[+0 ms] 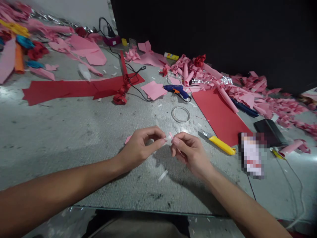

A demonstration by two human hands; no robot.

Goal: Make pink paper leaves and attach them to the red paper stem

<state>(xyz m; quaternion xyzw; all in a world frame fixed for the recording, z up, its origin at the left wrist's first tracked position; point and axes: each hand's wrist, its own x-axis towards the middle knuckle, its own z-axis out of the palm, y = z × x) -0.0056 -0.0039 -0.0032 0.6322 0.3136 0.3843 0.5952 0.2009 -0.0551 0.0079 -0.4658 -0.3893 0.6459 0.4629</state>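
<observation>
My left hand [142,145] and my right hand [189,152] meet just above the grey table [74,132], fingertips together. Both pinch a small pink paper piece [170,135] between thumb and forefinger. A little pink scrap [128,139] lies under my left hand. A white paper sliver [162,175] rests on the table just below the hands. A yellow utility knife [218,144] lies right of my right hand.
A tape ring [180,114], a blue glue gun [177,90] with its black cord, red paper sheets [219,114] and heaps of pink paper scraps [247,86] cover the far table. A black phone [271,131] lies at the right. The table's front edge runs below my forearms.
</observation>
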